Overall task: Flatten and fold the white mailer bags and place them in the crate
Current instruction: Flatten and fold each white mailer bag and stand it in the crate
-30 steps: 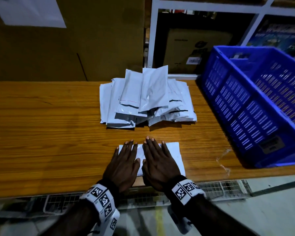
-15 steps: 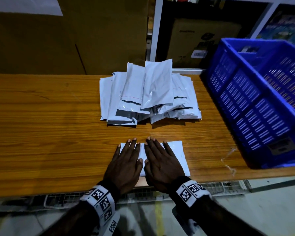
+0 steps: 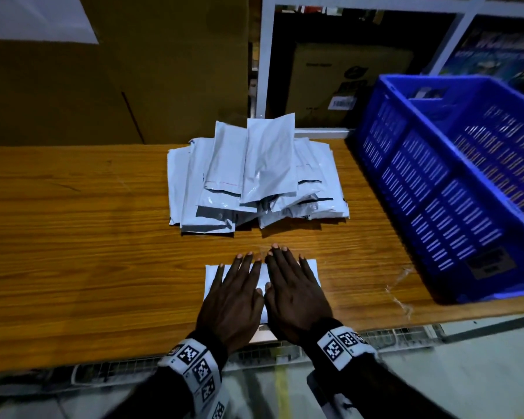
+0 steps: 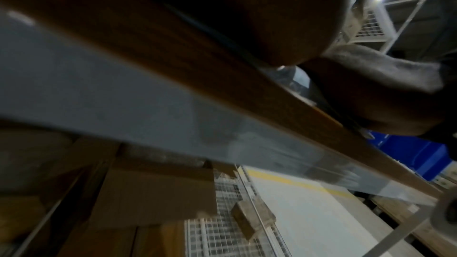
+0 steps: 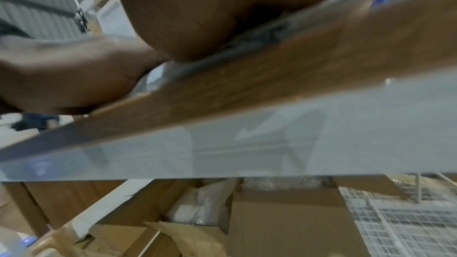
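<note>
One white mailer bag lies flat near the front edge of the wooden table. My left hand and right hand press on it side by side, palms down, fingers straight and spread. A pile of several white mailer bags sits behind it at the table's middle. The blue crate stands on the right end of the table. Both wrist views look up at the table's edge; the left palm and right palm rest on the bag's rim.
Cardboard boxes and a white shelf frame stand behind the table. A scrap of clear tape lies near the crate. Under the table are cartons and wire mesh.
Both hands have slid a little forward over the flat bag, so their fingertips now reach past its far edge. The pile and crate stay in place.
</note>
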